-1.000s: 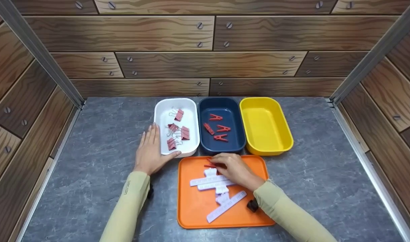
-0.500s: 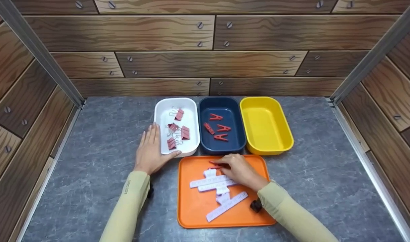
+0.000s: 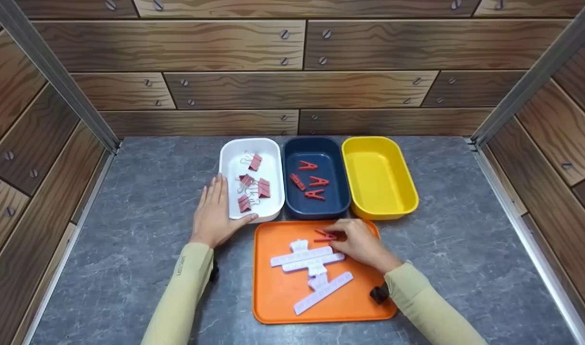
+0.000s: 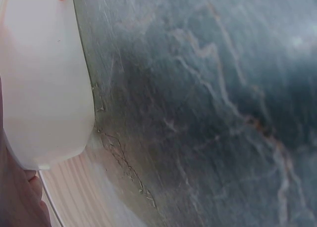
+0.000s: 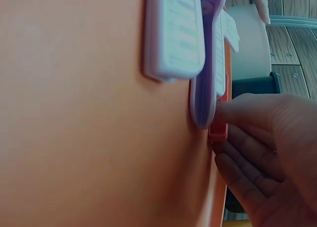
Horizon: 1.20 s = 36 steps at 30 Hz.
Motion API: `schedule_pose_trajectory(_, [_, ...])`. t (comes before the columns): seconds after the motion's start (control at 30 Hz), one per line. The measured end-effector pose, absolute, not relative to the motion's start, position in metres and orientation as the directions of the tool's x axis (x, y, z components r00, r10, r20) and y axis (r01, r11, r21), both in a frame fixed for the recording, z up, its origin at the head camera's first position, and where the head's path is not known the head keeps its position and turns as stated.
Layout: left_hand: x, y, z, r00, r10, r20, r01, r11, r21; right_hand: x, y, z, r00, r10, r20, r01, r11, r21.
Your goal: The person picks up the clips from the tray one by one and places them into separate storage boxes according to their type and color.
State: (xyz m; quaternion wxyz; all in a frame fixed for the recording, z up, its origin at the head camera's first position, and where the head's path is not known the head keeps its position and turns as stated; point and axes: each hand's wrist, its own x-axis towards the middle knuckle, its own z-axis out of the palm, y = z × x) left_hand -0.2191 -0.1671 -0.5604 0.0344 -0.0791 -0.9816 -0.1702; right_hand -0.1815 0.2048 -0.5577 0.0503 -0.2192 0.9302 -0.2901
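My right hand pinches a red clothespin at the back right of the orange tray. In the right wrist view, thumb and fingers meet at the clothespin, just past the white clips. My left hand rests along the left side of the white bin, fingers straight, thumb at its front corner. Several red binder clips lie in that bin. Beside it, the dark blue bin contains several red clothespins. Long white bag clips lie on the tray, two of them close together.
A yellow bin stands right of the blue one, with nothing in it. The three bins stand in a row behind the tray on the grey table. Wood-patterned walls enclose the back and sides.
My right hand has moved right across the back of the tray, and the red clothespin has shifted right with it. My left hand has stayed at the white bin.
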Motion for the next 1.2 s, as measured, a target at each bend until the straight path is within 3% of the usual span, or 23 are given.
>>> schedule_pose_trajectory(0.4, [-0.221, -0.167, -0.555, -0.984, 0.152, 0.090, 0.173, 0.931, 0.321, -0.184, 0.208, -0.557, -0.882, -0.461, 0.102, -0.438, 0.719, -0.539])
schedule_pose_trajectory(0.73, [-0.219, -0.167, -0.557, -0.986, 0.142, 0.086, 0.162, 0.929, 0.332, -0.181, 0.207, -0.559, -0.899, -0.432, 0.070, -0.393, 0.728, -0.562])
schedule_pose_trajectory(1.2, [-0.218, -0.168, -0.559, -0.984, 0.153, 0.088, 0.173, 0.936, 0.307, -0.180, 0.209, -0.550, -0.902, -0.411, 0.130, -0.406, 0.709, -0.577])
